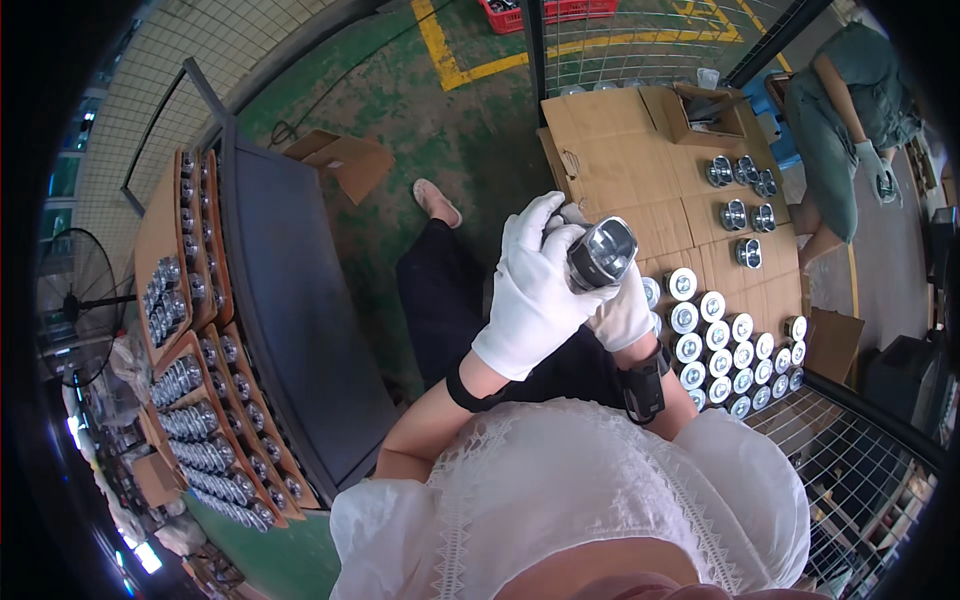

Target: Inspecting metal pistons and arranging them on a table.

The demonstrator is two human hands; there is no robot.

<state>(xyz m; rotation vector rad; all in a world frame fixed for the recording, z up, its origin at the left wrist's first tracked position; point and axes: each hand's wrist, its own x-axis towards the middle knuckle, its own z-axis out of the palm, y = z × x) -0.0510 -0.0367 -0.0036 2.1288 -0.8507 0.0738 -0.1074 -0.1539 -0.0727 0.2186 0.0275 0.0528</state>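
Note:
Both my hands wear white gloves and come together over the left edge of the cardboard-covered table. My left hand (530, 295) is closed around a metal piston (603, 253), which is tilted, with its open end up and its dark-coated skirt outward. Against the piston's underside lies my right hand (628, 312), closed on it; its fingers are mostly hidden behind the piston and my left hand. A bit of grey metal shows between my left fingers, too covered to make out. Standing on the table nearest my right hand are several pistons (687, 347) in rows, round crowns up.
Several more pistons (734, 214) stand farther back on the cardboard (640, 150), near an open box (700, 117). At left, a dark bench (300, 300) adjoins stacked cardboard trays of pistons (205, 440). Another person (850, 130) holds a part at far right. Wire mesh borders the table.

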